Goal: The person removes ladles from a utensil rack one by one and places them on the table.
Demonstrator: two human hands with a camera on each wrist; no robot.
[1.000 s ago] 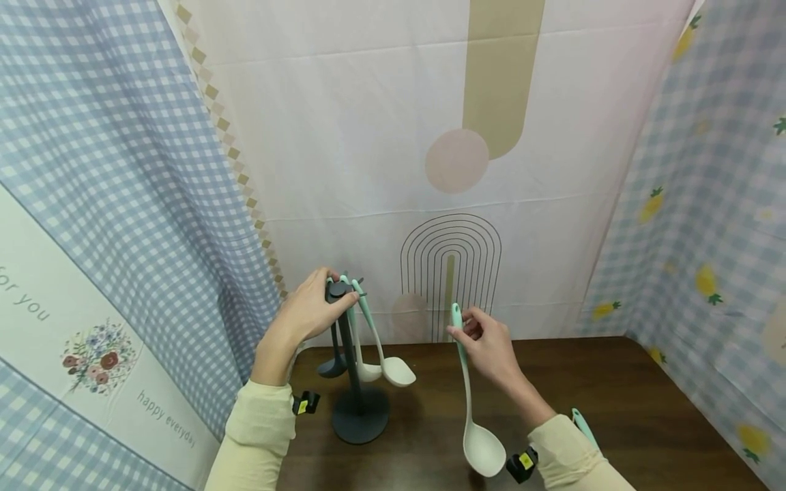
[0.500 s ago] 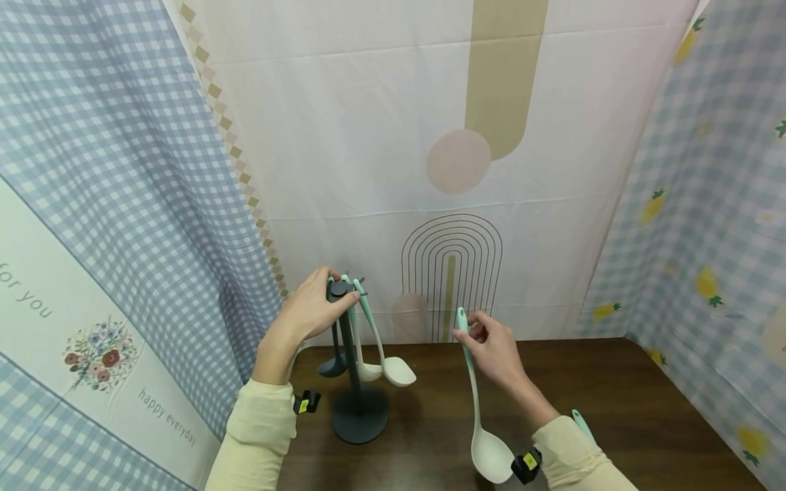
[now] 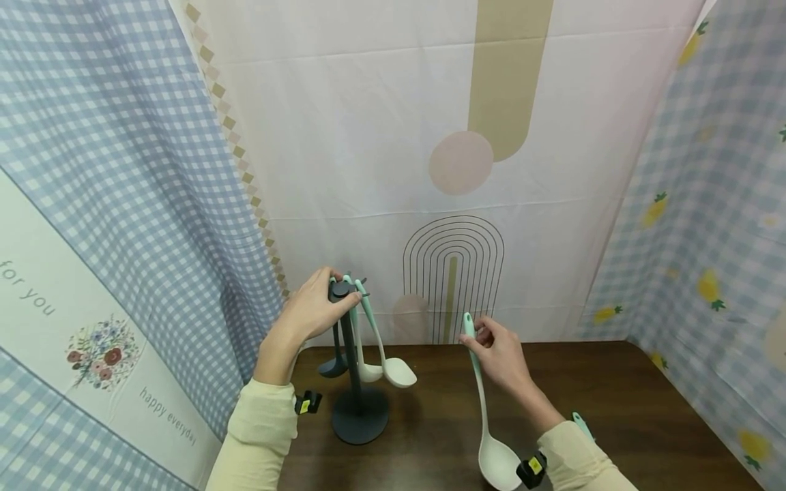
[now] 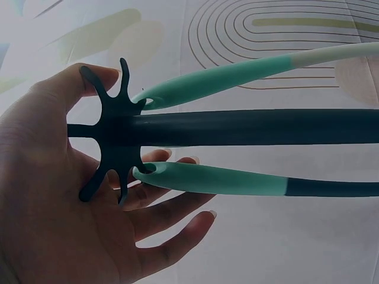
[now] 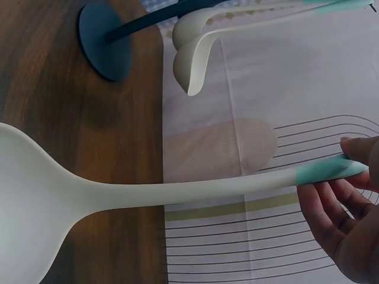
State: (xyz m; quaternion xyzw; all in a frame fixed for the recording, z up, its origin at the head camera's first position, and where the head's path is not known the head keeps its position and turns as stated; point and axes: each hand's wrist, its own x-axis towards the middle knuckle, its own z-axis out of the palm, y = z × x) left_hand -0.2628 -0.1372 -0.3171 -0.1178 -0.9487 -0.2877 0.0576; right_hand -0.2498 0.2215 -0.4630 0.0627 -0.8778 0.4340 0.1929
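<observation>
My right hand [image 3: 502, 356] pinches the mint-green handle of a white ladle [image 3: 497, 462], whose bowl hangs down over the table. In the right wrist view, thumb and fingers hold the green end of the ladle [image 5: 136, 194]. On the left, a dark utensil stand [image 3: 360, 417] stands upright, and my left hand [image 3: 307, 308] grips its top. The left wrist view shows the stand's hooked hub [image 4: 115, 131], with thumb and fingers around it. From the hooks hang a white utensil with a slanted edge [image 3: 400, 373], another white one [image 3: 370, 372] and a dark ladle [image 3: 333, 367].
A mint-green handle [image 3: 582, 425] lies on the brown table [image 3: 651, 402], partly behind my right sleeve. Patterned cloth [image 3: 344, 136] hangs behind the table, with checked curtains [image 3: 184, 225] at the sides.
My right hand has moved a little right and toward me with the white ladle, whose bowl now sits lower in view. The left hand stays on the stand's top.
</observation>
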